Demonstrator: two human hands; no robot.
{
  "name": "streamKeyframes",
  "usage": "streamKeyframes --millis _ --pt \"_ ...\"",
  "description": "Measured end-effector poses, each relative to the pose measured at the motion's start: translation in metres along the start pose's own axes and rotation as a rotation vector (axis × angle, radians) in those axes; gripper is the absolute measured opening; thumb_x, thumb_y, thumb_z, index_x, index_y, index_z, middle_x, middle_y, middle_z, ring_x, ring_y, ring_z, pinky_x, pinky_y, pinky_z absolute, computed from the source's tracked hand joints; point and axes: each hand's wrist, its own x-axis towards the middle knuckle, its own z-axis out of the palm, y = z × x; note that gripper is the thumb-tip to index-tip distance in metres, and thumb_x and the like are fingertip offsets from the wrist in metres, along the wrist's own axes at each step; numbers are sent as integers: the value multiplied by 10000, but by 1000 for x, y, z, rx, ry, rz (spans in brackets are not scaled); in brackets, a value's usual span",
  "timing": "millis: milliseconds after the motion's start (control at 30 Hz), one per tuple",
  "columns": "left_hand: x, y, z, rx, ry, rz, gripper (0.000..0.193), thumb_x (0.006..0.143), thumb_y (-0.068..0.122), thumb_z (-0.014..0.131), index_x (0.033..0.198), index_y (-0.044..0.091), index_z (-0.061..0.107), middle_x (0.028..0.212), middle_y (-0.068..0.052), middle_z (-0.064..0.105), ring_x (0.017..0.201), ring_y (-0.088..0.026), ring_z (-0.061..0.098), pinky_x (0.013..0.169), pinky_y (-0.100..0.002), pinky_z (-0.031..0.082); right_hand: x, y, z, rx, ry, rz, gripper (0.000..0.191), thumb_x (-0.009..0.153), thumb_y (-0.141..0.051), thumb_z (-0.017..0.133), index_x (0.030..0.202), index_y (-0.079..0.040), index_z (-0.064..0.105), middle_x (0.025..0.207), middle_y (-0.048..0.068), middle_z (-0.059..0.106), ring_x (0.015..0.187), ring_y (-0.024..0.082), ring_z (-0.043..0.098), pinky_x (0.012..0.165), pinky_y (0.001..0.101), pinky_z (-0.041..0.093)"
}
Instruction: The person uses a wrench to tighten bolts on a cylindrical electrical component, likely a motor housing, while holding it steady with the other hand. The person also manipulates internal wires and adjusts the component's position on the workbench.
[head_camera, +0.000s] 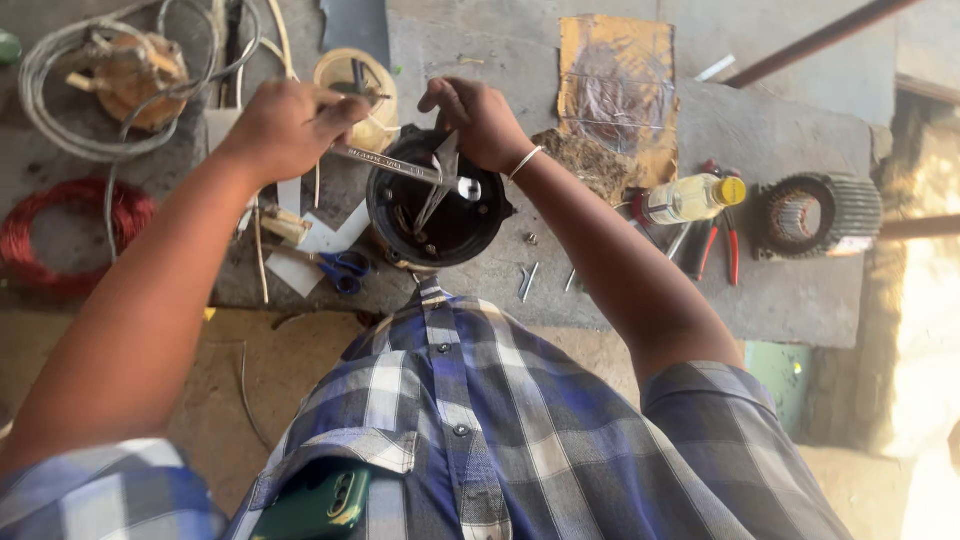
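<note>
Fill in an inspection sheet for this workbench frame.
Surface: grey stone bench, dusty.
Job's things: round black motor housing; metal spanner across its rim.
Clutter: blue-handled scissors, red-handled pliers, clear oil bottle with yellow cap, finned grey motor part, loose bolts.
Hands: left hand grips the spanner; right hand over the housing.
Cables: red wire coil, grey cable loop.
Surroundings: dirt floor.

The right hand (478, 122) covered the far rim of the black motor housing (440, 205), and its fingertips were hidden. The red wire coil (60, 235) ran off the left edge. Small bits inside the housing were too dark to tell. The left hand (285, 125) hid its tool's handle.
</note>
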Motion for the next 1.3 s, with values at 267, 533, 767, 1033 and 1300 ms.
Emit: streamKeyframes --millis 267,533,767,1033,1300 --pt "-135 17 61 -151 318 148 442 959 495 667 1160 120 791 1026 -112 781 875 -216 732 759 -362 586 3 11 5 1 44 -25 477 1083 -434 444 1040 -62 740 752 92 731 723 181 739 719 330 580" --pt "-153 50 90 20 159 -174 321 904 387 710 1178 259 818 709 -59 693 586 -227 631 526 -360 540 5 19 6 -4 42 -82 494 1072 -466 459 1049 -70 754 775 84 737 713 179 734 711 341 576" --pt "-120 51 96 -166 395 73 306 961 357 697 1156 138 784 832 -91 730 718 -231 704 644 -371 548 4 21 8 -44 54 -36 524 1058 -492 461 1048 -65 765 791 120 743 741 234 743 746 361 581" --pt "-105 51 78 -151 264 -4 270 925 322 724 1130 162 797 838 -98 740 745 -251 720 676 -379 563 3 18 8 -73 61 -81 488 1068 -443 464 1044 -57 762 992 135 791 925 283 772 848 383 582" --pt "-104 53 78 -177 262 -5 249 913 292 735 1091 135 808 815 -107 721 743 -256 722 670 -385 558 3 10 5 -102 3 -73 427 1064 -381 485 1008 -62 763 913 139 778 841 287 772 795 380 587"
